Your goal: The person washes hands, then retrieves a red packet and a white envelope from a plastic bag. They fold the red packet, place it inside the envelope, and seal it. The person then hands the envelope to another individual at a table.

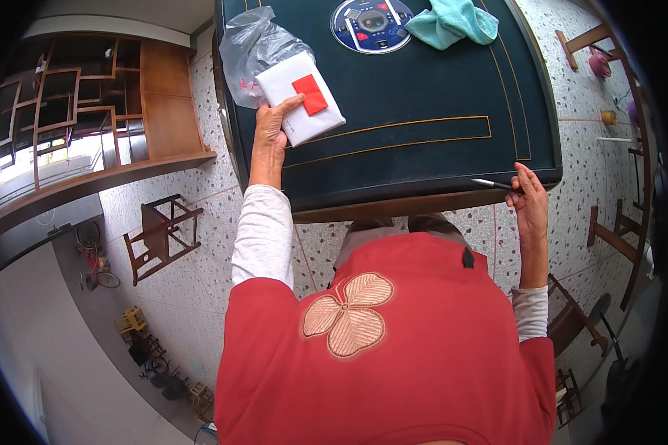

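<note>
My left hand (273, 125) holds a flat packet wrapped in white paper (306, 125) by its left edge, thumb on top. A small red paper piece (313, 95) lies on the packet, the thumb touching its edge. Faint handwriting shows near the packet's lower corner. Just behind it, a crumpled clear plastic bag (256, 47) rests on the dark green top of a mahjong table (412, 100). Over the table's near right corner, my right hand (527, 192) holds a dark pen with a light, tapered end (492, 184), which points left.
A round blue mahjong table centre panel (372, 23) and a turquoise cloth (453, 23) are at the far side of the tabletop. A wooden stool (164, 236) stands on the speckled floor at left, below a wooden shelf cabinet (170, 100). More wooden furniture stands at right.
</note>
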{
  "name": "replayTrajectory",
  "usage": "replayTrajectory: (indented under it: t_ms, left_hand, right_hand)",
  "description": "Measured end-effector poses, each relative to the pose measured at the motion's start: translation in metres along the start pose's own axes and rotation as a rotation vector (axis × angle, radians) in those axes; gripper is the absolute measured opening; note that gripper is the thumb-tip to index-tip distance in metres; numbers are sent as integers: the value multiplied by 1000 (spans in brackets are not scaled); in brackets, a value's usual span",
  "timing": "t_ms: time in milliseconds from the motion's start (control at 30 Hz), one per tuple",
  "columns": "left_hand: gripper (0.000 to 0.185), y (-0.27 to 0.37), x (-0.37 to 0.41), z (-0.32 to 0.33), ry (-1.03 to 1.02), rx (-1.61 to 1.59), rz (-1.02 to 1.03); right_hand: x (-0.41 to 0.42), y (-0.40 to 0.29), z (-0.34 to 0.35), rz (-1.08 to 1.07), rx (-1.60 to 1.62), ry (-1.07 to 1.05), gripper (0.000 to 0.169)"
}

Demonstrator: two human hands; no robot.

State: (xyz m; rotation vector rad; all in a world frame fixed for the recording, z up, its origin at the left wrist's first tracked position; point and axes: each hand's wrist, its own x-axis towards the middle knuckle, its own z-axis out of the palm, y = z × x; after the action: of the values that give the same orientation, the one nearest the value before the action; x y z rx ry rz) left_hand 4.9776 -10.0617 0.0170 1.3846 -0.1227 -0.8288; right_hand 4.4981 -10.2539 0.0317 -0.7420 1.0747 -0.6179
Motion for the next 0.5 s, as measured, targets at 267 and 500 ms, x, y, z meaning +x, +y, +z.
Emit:
replayTrajectory:
  t_ms: [267, 500]
  left_hand:
    - [51, 34, -29, 18, 54, 329, 200]
    - [47, 58, -87, 13, 141, 368, 361]
  right_hand:
    - [24, -3, 24, 35, -23, -28, 27]
    - [28, -2, 55, 31, -47, -53, 27]
